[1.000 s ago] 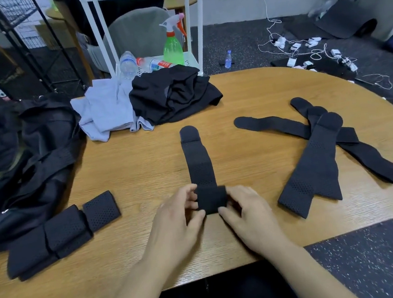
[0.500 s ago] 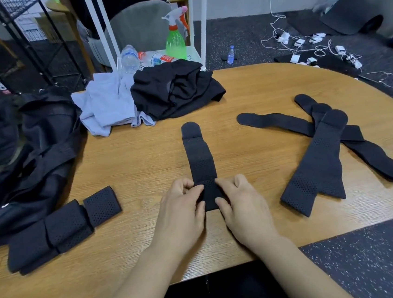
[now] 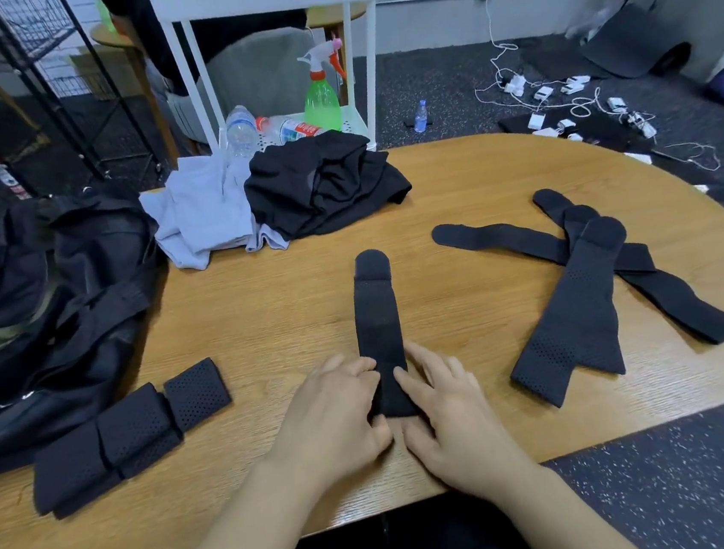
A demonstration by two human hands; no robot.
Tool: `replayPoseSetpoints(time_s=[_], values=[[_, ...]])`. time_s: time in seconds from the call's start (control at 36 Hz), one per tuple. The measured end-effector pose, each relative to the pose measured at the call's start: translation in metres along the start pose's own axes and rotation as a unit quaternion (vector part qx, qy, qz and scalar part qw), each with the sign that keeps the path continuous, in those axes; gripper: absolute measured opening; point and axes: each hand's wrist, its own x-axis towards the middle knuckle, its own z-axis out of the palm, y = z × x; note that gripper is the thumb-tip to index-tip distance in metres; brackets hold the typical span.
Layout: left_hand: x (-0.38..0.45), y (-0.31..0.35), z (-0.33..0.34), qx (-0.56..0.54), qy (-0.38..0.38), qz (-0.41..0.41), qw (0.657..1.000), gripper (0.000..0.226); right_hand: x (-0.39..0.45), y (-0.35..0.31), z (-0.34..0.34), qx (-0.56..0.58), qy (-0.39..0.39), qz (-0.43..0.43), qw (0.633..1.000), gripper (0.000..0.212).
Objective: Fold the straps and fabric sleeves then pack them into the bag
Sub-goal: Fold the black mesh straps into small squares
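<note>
Both grips, left hand (image 3: 330, 411) & right hand (image 3: 451, 417), pinch black strap (image 3: 377, 317); bottle (image 3: 295, 128) label unreadable.

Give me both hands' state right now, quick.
Left hand: fingers curled on the near, folded end of the black strap, holding it.
Right hand: fingers pinching the same folded end from the other side.

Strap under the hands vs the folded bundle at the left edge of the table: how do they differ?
The strap lies mostly stretched out, only its near end folded over; the folded bundle is short, stacked packets. The left hand and right hand grip the strap; nothing touches the bundle. The strap sits mid-table, the bundle beside the bag. Both are black and lie on the table.
</note>
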Motion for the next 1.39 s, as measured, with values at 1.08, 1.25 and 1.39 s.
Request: replayPoseSetpoints(time_s=[1.08, 1.25, 1.39], values=[[0.012, 0.001, 0.008, -0.020, 0.045, -0.077, 0.996, 0.047, 0.041, -0.025, -0.001, -0.056, 0.078, 0.144, 0.985, 0.032], [0.017, -0.003, -0.002, 0.004, -0.018, -0.058, 0.998, 0.056, 0.048, -0.007, 0.009, -0.102, 0.132, 0.034, 0.985, 0.015], [0.020, -0.007, -0.008, -0.010, -0.022, -0.047, 0.999, 0.050, 0.045, 0.000, 0.002, -0.066, 0.053, 0.020, 0.996, 0.031]])
